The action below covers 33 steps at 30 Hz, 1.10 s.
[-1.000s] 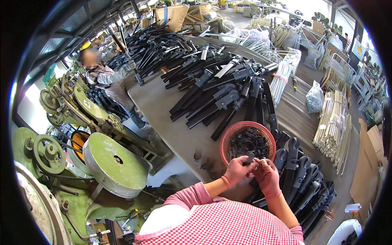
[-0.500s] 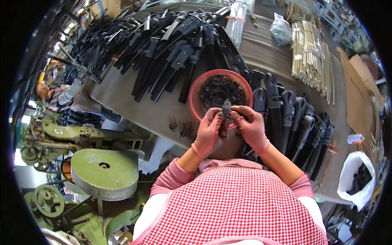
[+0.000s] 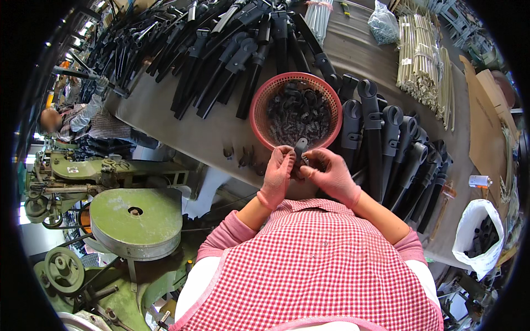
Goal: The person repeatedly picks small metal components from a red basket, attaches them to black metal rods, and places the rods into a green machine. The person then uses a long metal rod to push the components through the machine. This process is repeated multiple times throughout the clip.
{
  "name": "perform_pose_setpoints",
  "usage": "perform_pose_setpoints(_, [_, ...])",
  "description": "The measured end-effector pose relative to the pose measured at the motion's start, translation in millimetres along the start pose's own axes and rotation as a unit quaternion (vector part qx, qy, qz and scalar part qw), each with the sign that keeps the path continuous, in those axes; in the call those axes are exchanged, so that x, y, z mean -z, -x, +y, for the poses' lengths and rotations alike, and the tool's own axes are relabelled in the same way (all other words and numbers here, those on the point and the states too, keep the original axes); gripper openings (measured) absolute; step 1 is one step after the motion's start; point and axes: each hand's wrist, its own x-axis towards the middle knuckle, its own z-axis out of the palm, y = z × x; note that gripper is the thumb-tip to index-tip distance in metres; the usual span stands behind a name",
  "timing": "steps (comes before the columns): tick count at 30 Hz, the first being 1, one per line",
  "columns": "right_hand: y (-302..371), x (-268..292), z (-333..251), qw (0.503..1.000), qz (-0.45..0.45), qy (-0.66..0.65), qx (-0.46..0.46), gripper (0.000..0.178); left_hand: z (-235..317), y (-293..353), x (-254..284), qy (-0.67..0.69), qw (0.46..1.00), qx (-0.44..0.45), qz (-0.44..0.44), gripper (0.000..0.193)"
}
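In pink gloves, both hands meet over the near rim of a red perforated basket (image 3: pixel 257 128). My left hand (image 3: pixel 276 175) is closed round a small black clip (image 3: pixel 301 145), whose rounded tab with a hole sticks up between the hands. My right hand (image 3: pixel 334 175) pinches a small shiny metal piece (image 3: pixel 305 159) against the clip's side; its exact kind is too small to tell. Inside the basket lie black curved clips (image 3: pixel 303 102) and, nearer me, many small metal pieces (image 3: pixel 298 129). A few loose dark clips (image 3: pixel 244 157) rest on the table left of my left hand.
Black tubes with ring-shaped heads (image 3: pixel 392 132) stand in a row at right; more black tubes (image 3: pixel 232 60) pile at far left. Bundled pale rods (image 3: pixel 422 66), a clear bag (image 3: pixel 383 25), a white bag (image 3: pixel 479 237) and a green machine (image 3: pixel 135 220) surround me. A co-worker (image 3: pixel 91 121) is at left.
The view has shifted, so the table and basket sit higher in the picture. My hands stay together on the clip, now nearer my apron, and more of the basket's contents shows.
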Motion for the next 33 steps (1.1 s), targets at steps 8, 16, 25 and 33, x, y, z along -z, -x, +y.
perform_pose_setpoints(8, [-21, 16, 4, 0.991, -0.095, 0.079, 0.052, 0.021, -16, 0, 15, 0.001, 0.999, 0.009, -0.042, 0.02])
perform_pose_setpoints(16, [-26, 25, -2, 0.981, -0.144, -0.077, -0.107, 0.024, -12, 3, 18, -0.115, 0.991, -0.006, -0.069, 0.017])
perform_pose_setpoints(25, [-2, 5, 19, 0.976, -0.065, -0.13, -0.16, 0.031, -44, 19, 26, -0.039, 0.998, 0.031, -0.032, 0.012])
perform_pose_setpoints(33, [-2, -15, 50, 0.975, -0.056, 0.205, 0.058, 0.025, -46, 7, 36, -0.305, 0.952, -0.011, -0.004, 0.021])
